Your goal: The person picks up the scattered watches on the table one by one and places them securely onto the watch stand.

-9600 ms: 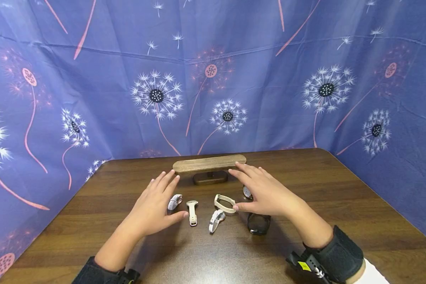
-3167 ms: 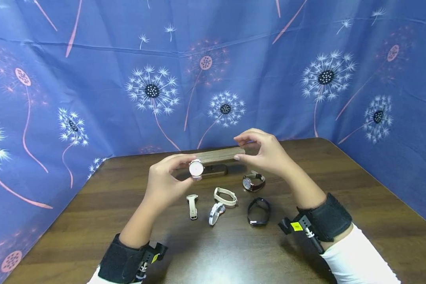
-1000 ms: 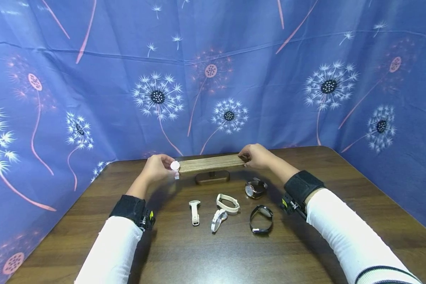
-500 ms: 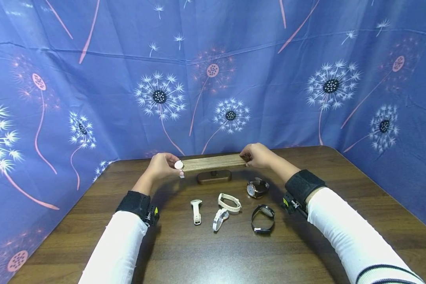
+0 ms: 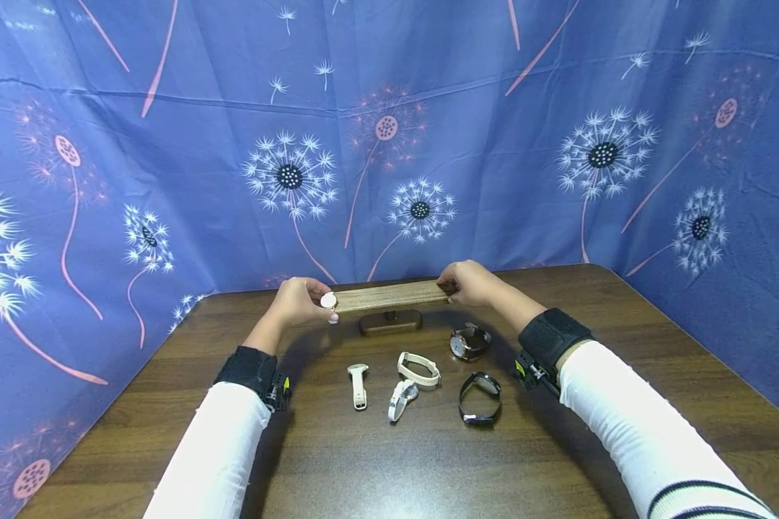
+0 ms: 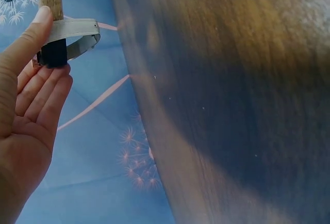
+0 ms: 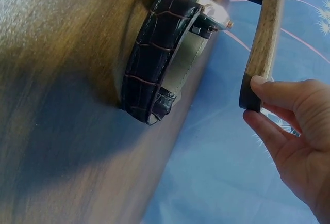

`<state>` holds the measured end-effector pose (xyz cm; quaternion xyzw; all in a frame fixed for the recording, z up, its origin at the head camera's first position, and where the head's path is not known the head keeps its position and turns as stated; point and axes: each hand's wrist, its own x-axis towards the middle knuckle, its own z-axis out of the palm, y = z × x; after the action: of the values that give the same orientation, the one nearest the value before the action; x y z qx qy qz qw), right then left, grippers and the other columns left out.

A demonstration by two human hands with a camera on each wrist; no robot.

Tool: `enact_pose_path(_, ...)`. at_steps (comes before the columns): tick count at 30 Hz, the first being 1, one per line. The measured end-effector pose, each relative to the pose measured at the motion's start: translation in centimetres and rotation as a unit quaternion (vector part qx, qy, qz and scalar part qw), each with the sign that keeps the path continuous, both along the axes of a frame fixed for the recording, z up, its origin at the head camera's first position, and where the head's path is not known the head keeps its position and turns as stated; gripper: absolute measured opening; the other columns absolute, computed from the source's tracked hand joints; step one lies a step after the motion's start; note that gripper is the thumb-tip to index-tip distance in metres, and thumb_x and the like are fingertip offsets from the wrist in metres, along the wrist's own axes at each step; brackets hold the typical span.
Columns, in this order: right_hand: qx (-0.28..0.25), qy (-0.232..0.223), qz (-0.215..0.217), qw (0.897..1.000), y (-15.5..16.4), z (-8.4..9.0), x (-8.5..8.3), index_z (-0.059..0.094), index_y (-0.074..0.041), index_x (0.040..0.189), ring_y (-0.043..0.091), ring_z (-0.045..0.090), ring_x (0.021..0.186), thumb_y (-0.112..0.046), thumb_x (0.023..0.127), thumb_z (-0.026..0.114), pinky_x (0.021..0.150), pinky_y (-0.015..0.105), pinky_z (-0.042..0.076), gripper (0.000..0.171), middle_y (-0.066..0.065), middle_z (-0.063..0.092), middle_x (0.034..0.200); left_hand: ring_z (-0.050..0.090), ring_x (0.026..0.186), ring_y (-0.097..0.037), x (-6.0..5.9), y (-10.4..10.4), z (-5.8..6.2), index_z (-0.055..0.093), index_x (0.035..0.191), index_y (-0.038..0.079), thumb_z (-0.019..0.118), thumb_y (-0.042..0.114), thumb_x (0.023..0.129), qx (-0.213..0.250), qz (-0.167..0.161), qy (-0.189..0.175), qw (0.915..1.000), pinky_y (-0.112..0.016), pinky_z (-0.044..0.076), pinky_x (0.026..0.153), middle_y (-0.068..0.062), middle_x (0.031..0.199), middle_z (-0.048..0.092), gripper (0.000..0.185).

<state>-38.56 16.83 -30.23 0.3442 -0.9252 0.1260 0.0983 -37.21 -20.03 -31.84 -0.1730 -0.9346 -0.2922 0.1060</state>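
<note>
The wooden bar of a watch stand (image 5: 389, 296) stands at the back of the table on a dark oval base (image 5: 390, 322). A white-strapped watch (image 5: 328, 301) is looped round the bar's left end, its dial towards the head camera. My left hand (image 5: 292, 303) pinches this watch against the bar. In the left wrist view the thumb lies by the strap (image 6: 80, 28) and the fingers reach under the bar's dark end. At the opposite end, my right hand (image 5: 472, 283) pinches the bar between thumb and fingers, clearly seen in the right wrist view.
Before the stand lie a cream watch (image 5: 358, 386), a beige-strapped watch (image 5: 418, 370) and a smaller white watch (image 5: 402, 401). Farther right are a dark brown leather watch (image 5: 469, 342) and a black watch (image 5: 480, 398). A blue floral cloth (image 5: 493, 180) hangs behind the table (image 5: 376, 461).
The white-strapped watch went from the table to the bar's left end, carried by my left hand. My right hand, earlier open, now grips the right end. The last half second shows hardly any movement.
</note>
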Motion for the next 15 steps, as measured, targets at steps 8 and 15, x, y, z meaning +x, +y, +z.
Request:
enact_pose_path(8, 0.007, 0.017, 0.006, 1.000, 0.0, 0.2, 0.1, 0.070, 0.004, 0.108, 0.032, 0.065, 0.095, 0.005, 0.074, 0.079, 0.085, 0.043, 0.053, 0.036, 0.014, 0.069, 0.100, 0.070, 0.080, -0.018, 0.0, 0.3, 0.0, 0.074, 0.099, 0.004, 0.093, 0.023, 0.063, -0.004, -0.004, 0.014, 0.9999, -0.038, 0.056, 0.076, -0.004, 0.086, 0.074, 0.045)
enact_pose_path(15, 0.016, 0.031, 0.012, 0.999, -0.2, 0.1, 0.0, 0.071, 0.005, 0.105, 0.033, 0.066, 0.095, 0.006, 0.072, 0.079, 0.086, 0.043, 0.053, 0.034, 0.015, 0.070, 0.100, 0.066, 0.070, -0.012, -0.5, 1.4, -0.2, 0.076, 0.096, 0.007, 0.094, 0.028, 0.061, -0.023, -0.018, 0.038, 0.9989, -0.034, 0.054, 0.069, 0.002, 0.077, 0.072, 0.045)
